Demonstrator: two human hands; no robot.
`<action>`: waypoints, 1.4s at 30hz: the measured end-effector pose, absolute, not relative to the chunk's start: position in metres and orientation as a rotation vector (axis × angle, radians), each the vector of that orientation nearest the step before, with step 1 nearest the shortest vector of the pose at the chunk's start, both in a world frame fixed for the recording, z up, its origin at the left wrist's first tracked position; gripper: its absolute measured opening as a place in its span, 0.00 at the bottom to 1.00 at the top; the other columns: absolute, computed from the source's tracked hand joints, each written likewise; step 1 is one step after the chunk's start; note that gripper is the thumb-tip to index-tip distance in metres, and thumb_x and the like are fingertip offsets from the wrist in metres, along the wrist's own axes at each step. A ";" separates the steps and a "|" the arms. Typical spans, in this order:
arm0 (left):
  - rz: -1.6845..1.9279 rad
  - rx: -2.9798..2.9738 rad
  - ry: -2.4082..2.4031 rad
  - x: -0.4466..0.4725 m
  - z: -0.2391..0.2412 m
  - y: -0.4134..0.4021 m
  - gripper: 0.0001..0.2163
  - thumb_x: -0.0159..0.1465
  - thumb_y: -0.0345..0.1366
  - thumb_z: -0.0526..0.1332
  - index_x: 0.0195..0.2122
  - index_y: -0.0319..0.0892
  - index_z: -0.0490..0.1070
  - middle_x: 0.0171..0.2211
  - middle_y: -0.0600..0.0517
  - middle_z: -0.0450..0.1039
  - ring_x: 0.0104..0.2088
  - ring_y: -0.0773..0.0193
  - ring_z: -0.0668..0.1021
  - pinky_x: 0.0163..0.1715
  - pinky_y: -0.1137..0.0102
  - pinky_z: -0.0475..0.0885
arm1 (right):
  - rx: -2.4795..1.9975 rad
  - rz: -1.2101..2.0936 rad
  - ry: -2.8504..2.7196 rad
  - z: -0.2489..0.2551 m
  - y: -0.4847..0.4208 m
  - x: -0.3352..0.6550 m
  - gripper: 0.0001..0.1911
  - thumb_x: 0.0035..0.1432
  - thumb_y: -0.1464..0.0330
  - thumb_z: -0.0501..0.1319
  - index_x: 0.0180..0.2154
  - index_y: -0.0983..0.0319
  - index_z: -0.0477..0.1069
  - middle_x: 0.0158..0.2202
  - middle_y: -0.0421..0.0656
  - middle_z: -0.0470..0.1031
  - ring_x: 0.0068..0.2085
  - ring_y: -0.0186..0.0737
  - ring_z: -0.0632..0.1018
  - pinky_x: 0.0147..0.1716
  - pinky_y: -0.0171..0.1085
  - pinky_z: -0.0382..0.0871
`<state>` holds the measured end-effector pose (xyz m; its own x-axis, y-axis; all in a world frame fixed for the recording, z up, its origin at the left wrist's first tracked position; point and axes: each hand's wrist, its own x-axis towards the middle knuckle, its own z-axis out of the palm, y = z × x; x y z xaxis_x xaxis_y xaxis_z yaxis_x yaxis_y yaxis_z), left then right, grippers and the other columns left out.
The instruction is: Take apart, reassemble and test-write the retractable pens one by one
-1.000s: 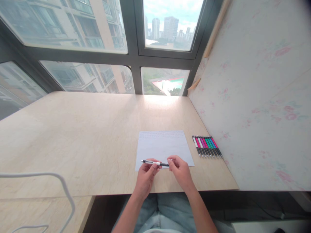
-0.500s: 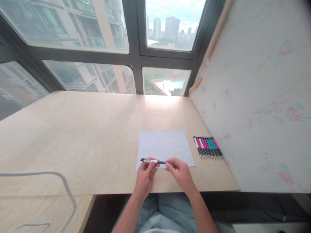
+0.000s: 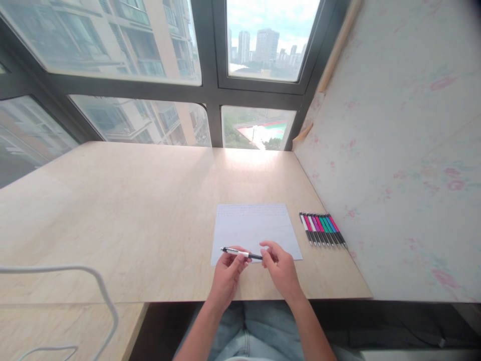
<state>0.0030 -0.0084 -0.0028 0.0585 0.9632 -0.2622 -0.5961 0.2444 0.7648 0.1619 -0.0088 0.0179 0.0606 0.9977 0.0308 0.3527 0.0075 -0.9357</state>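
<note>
A white and black pen (image 3: 240, 253) is held above the lower part of a sheet of paper (image 3: 251, 228). Its black clip end points left and its dark grip end slopes down to the right. My left hand (image 3: 226, 273) is closed around the middle of the barrel, thumb on top. At the tip end, the thumb of my right hand (image 3: 281, 268) meets the pen, and its index finger is lifted away; the other fingers are partly hidden behind. Rows of small handwriting run along the paper's top edge.
Several pens (image 3: 322, 229) in white, pink, purple, green and blue lie side by side right of the paper, near the papered wall (image 3: 394, 150). A white cable (image 3: 99, 281) loops over the left front of the table (image 3: 131, 215). Windows stand behind.
The pen has shifted slightly right and now tilts more, tip end lower. My right index finger has lifted off the pen. Both hands have moved a little to the right.
</note>
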 end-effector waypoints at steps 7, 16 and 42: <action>1.322 0.438 0.896 0.003 -0.002 -0.006 0.10 0.55 0.36 0.70 0.35 0.39 0.76 0.35 0.50 0.77 0.33 0.69 0.78 0.35 0.75 0.72 | -1.426 0.989 -1.453 0.024 -0.010 0.159 0.17 0.63 0.56 0.55 0.35 0.62 0.72 0.25 0.42 0.75 0.27 0.38 0.75 0.29 0.34 0.68; 1.299 0.452 0.896 0.001 -0.007 -0.005 0.12 0.52 0.38 0.72 0.35 0.39 0.76 0.34 0.50 0.76 0.32 0.68 0.78 0.34 0.75 0.73 | -1.411 0.876 -1.666 0.026 -0.012 0.162 0.20 0.65 0.60 0.51 0.23 0.61 0.66 0.22 0.38 0.67 0.26 0.35 0.68 0.28 0.34 0.60; 1.303 0.535 0.871 0.003 -0.007 -0.006 0.10 0.57 0.36 0.68 0.40 0.40 0.75 0.36 0.50 0.75 0.36 0.67 0.76 0.41 0.71 0.71 | -1.453 1.111 -1.599 0.023 -0.012 0.167 0.20 0.65 0.60 0.51 0.24 0.61 0.68 0.22 0.38 0.70 0.26 0.35 0.71 0.28 0.33 0.61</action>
<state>0.0034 -0.0062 -0.0073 0.0279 0.9684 -0.2480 -0.5995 0.2148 0.7710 0.1667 -0.0116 0.0226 -0.1288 0.9904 -0.0501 0.3927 0.0046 -0.9196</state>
